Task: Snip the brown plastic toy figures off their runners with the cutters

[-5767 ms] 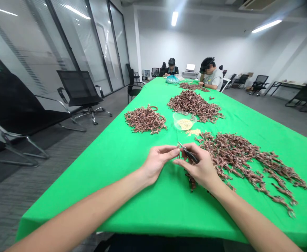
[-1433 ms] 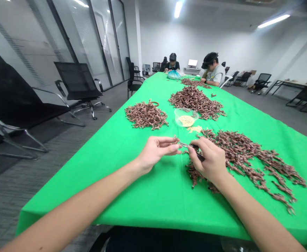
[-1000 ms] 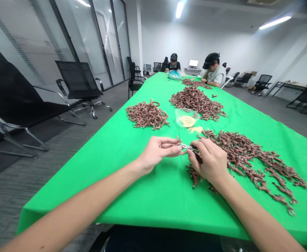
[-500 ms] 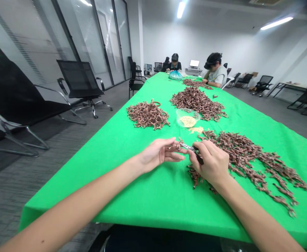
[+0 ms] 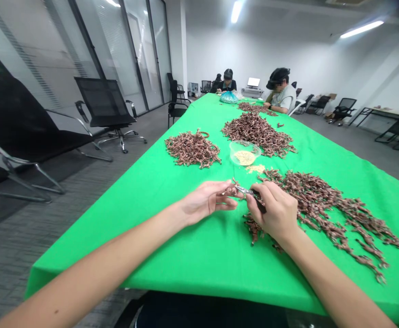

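My left hand (image 5: 208, 200) pinches a small brown piece (image 5: 232, 191) between thumb and fingers, just above the green table (image 5: 172, 246). My right hand (image 5: 274, 210) is closed round small pliers (image 5: 246, 192) whose metal tips meet that piece. Under and to the right of my right hand spreads a long scatter of brown pieces (image 5: 322, 205). A clear bowl (image 5: 244, 152) holding pale yellow bits stands just beyond my hands, with a few spilled yellow bits (image 5: 254, 169) beside it.
Two more brown heaps lie farther up the table, one left (image 5: 192, 148) and one centre (image 5: 257, 132). Two people (image 5: 281, 91) sit at the far end near a blue bag (image 5: 228, 97). Black chairs (image 5: 104, 114) stand along the glass wall at left.
My hands have stayed together over the same spot. The left fingers shifted their pinch on the small piece and the pliers' tips moved in onto it. The view drifted slightly.
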### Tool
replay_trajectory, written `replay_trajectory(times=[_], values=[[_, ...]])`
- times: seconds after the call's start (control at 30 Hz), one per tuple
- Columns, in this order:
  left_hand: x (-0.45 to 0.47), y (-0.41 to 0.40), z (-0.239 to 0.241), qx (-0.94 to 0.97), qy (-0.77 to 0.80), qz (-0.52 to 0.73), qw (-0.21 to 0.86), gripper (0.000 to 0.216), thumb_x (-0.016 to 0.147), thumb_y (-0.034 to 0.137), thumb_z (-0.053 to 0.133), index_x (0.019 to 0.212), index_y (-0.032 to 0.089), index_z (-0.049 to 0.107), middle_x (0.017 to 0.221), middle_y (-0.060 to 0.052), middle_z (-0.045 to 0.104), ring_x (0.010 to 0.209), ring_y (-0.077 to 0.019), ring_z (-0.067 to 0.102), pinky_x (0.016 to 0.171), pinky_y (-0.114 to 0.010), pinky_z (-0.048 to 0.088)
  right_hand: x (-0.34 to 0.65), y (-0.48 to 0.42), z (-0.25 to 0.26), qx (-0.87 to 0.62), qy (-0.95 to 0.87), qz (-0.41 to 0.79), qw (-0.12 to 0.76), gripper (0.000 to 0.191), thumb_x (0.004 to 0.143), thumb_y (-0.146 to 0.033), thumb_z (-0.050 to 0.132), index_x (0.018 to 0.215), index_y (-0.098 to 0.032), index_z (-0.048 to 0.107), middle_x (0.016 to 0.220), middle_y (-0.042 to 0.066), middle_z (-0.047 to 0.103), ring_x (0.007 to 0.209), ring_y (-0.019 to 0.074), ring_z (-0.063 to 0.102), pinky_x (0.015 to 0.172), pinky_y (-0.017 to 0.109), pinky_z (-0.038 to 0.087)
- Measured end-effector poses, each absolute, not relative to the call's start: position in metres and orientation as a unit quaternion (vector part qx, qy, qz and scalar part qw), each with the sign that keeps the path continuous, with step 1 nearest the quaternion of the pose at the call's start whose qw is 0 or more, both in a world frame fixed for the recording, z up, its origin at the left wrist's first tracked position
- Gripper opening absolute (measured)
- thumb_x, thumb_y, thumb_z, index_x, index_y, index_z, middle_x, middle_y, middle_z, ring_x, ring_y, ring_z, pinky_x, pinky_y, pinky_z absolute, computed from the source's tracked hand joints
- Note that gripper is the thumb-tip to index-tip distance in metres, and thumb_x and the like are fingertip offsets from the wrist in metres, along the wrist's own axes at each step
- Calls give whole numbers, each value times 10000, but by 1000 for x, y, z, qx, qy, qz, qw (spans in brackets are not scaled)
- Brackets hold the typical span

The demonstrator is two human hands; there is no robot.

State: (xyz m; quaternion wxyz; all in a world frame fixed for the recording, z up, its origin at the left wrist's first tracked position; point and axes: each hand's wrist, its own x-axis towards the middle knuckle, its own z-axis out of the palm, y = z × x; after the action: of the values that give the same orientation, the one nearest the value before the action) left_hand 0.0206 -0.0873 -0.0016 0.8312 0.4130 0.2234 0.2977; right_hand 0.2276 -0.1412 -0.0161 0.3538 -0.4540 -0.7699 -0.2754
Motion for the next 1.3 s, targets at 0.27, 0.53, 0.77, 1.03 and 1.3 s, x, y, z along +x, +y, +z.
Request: replay_trajectory(times=[0.27, 0.53, 0.77, 1.03, 1.3], values=[[21, -88, -1, 406, 220, 308, 832, 242, 869, 358, 705, 968, 137, 720, 982, -79, 748, 712, -123, 688, 773, -293, 545, 228, -141, -18, -466, -765, -252, 367, 149, 927, -298, 573, 982, -162, 601, 826, 52, 643, 735, 172, 589, 653, 284, 434], [21, -86, -3, 398, 221, 324, 830, 252, 849, 376, 728, 924, 137, 701, 970, -62, 738, 736, -121, 690, 784, -289, 543, 230, -140, -19, -466, -765, -238, 376, 137, 919, -278, 593, 972, -152, 604, 829, 57, 644, 737, 173, 601, 663, 286, 444], [22, -88, -1, 394, 227, 328, 828, 304, 822, 405, 750, 895, 121, 667, 871, -33, 703, 698, -117, 677, 755, -284, 542, 230, -140, -17, -459, -767, -261, 363, 156, 911, -295, 612, 978, -155, 603, 846, 63, 654, 747, 178, 604, 662, 290, 441], [23, -87, -2, 406, 234, 321, 823, 309, 796, 393, 775, 889, 122, 659, 878, -30, 689, 703, -120, 674, 751, -292, 537, 229, -140, -17, -455, -771, -268, 356, 147, 910, -292, 610, 982, -166, 596, 837, 58, 655, 730, 174, 591, 653, 290, 434], [23, -87, -1, 410, 233, 317, 823, 315, 783, 398, 784, 882, 125, 662, 882, -30, 685, 707, -119, 666, 765, -303, 521, 228, -140, -16, -459, -771, -268, 351, 128, 898, -274, 610, 978, -174, 599, 844, 54, 658, 745, 176, 599, 660, 286, 430]])
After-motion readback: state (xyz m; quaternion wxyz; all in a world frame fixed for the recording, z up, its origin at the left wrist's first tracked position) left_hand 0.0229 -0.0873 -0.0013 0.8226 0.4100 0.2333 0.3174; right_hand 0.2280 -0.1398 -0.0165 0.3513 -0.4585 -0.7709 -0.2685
